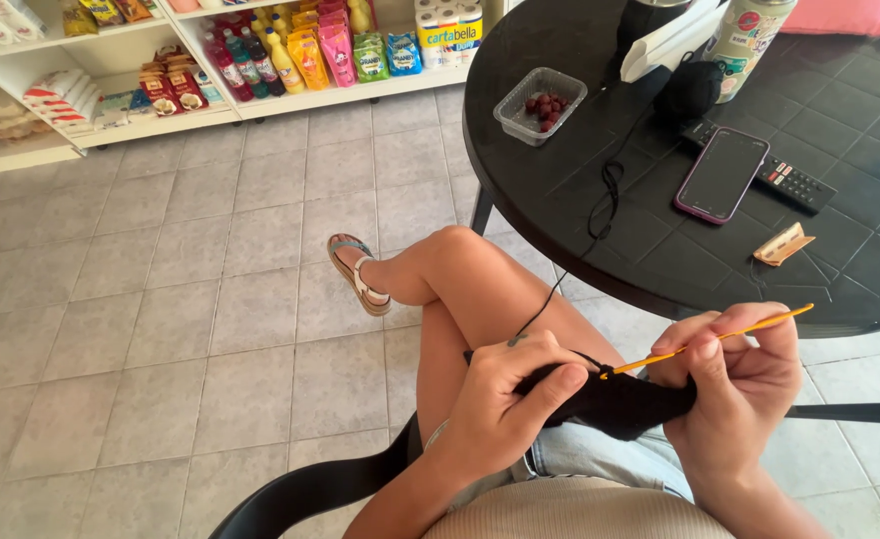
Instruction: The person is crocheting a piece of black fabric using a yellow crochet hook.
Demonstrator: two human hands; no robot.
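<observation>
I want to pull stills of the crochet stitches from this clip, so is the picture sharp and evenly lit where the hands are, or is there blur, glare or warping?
Head view: left hand, right hand and yellow crochet hook look sharp; the black crochet piece is too dark to show stitches; soft daylight, faint sheen on the black table; wide-angle bending at the shelves.

You sit in a small shop: white shelves (pixel 161 120) stocked with colourful detergent bottles (pixel 290 55) and packaged goods above tiled floor (pixel 161 319).
</observation>
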